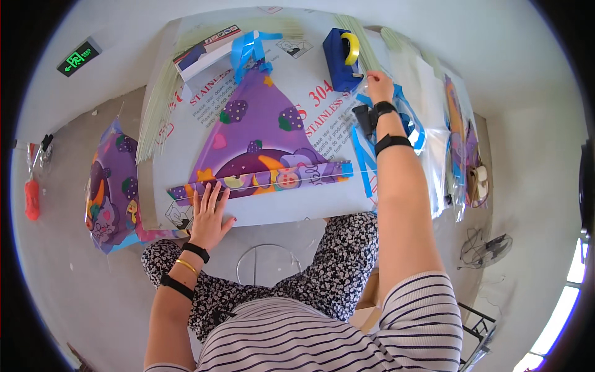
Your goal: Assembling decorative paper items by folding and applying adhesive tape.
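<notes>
A purple triangular plastic sheet (255, 133), printed with berries, stars and a cartoon animal, lies on the covered table in front of me. Its near edge is a folded strip (248, 182) with a thin pale line along it. My left hand (211, 214) rests on the left part of this strip, fingers stretched out and holding nothing. Blue ribbon strips (248, 53) lie at the sheet's far tip. My right hand (379, 87) is beside the cutting end of a blue tape dispenser (341, 62) with a yellow roll core (351, 48). Its fingers are pinched together; what they hold is too small to make out.
Blue strips (365, 167) and a black object (363, 119) lie by my right forearm. A long box (209, 53) and thin pale sticks (155, 121) are on the table. Clear plastic (434, 105) covers its right side. Similar printed sheets (114, 186) hang at the left.
</notes>
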Demonstrator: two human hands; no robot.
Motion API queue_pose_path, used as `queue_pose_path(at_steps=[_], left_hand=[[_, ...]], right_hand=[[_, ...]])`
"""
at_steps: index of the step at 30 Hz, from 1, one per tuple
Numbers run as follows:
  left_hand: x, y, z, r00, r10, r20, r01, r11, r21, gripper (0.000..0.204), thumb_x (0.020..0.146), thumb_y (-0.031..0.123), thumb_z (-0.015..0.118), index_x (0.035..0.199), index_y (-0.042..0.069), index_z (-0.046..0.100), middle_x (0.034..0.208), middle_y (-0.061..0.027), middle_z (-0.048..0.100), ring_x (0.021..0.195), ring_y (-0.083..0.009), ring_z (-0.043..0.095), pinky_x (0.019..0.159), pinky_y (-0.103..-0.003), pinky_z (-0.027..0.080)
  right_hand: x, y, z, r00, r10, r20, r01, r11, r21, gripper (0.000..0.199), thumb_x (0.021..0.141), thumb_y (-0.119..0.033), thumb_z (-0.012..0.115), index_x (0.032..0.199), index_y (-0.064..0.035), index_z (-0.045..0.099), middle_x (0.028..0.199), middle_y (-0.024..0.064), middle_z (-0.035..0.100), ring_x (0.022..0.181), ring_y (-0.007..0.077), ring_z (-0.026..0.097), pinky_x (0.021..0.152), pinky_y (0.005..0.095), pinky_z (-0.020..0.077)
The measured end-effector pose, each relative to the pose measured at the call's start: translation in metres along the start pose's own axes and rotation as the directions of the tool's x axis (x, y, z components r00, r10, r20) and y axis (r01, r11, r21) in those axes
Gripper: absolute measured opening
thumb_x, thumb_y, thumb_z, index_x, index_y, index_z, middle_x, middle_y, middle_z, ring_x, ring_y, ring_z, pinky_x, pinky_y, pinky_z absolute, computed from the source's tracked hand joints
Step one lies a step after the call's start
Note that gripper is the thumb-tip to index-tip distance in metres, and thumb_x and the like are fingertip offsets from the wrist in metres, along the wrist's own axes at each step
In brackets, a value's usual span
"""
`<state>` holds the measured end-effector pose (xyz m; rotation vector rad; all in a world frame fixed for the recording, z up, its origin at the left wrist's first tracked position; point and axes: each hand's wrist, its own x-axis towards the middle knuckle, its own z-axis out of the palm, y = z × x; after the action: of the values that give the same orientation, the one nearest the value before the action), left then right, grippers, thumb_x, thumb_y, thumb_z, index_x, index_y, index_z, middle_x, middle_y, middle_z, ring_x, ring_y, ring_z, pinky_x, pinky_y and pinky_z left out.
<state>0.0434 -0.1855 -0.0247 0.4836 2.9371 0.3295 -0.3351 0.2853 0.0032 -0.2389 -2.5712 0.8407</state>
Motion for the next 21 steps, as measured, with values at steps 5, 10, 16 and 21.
queue_pose_path(at_steps=[5, 10, 16, 21], left_hand=[[-0.001, -0.002, 0.0, 1.0, -0.018, 0.017, 0.017, 1.0, 0.006, 0.083, 0.088, 0.04, 0.073, 0.157, 0.011, 0.037, 0.167, -0.0137, 0.025, 0.154, -0.0385, 0.022, 0.124, -0.064, 0.013], [0.001, -0.001, 0.0, 1.0, -0.016, 0.019, 0.016, 1.0, 0.007, 0.085, 0.087, 0.041, 0.073, 0.157, 0.011, 0.037, 0.167, -0.0132, 0.024, 0.154, -0.038, 0.021, 0.124, -0.064, 0.013], [-0.002, -0.003, 0.0, 1.0, -0.012, 0.011, 0.012, 1.0, 0.024, 0.085, 0.087, 0.041, 0.073, 0.158, 0.011, 0.036, 0.167, -0.0132, 0.023, 0.154, -0.038, 0.021, 0.124, -0.065, 0.014], [-0.005, -0.004, -0.001, 1.0, -0.012, 0.008, 0.012, 0.999, 0.033, 0.084, 0.088, 0.041, 0.072, 0.158, 0.011, 0.035, 0.168, -0.0134, 0.023, 0.155, -0.0383, 0.021, 0.123, -0.065, 0.014]], right_hand=[[0.05, 0.008, 0.015, 0.931, 0.032, 0.363, 0.016, 0.992, -0.128, 0.028, 0.089, -0.036, 0.067, 0.1, -0.0136, 0.08, 0.097, 0.0155, 0.076, 0.093, 0.035, 0.072, 0.082, 0.0447, 0.056], [0.071, 0.01, 0.018, 0.822, 0.156, 0.548, -0.108, 0.987, -0.119, 0.038, 0.082, -0.043, 0.076, 0.098, -0.0084, 0.08, 0.094, 0.013, 0.077, 0.089, 0.0274, 0.073, 0.079, 0.0406, 0.0537], [0.059, -0.025, 0.002, 0.818, 0.267, 0.509, -0.241, 0.963, -0.118, 0.05, 0.08, -0.039, 0.081, 0.106, 0.0027, 0.075, 0.101, 0.0181, 0.075, 0.084, 0.0307, 0.071, 0.076, 0.0417, 0.0535], [0.041, -0.052, -0.028, 0.743, 0.339, 0.578, -0.312, 0.938, -0.149, 0.055, 0.082, -0.038, 0.081, 0.111, 0.0085, 0.072, 0.1, 0.018, 0.073, 0.088, 0.0292, 0.068, 0.075, 0.042, 0.0532]])
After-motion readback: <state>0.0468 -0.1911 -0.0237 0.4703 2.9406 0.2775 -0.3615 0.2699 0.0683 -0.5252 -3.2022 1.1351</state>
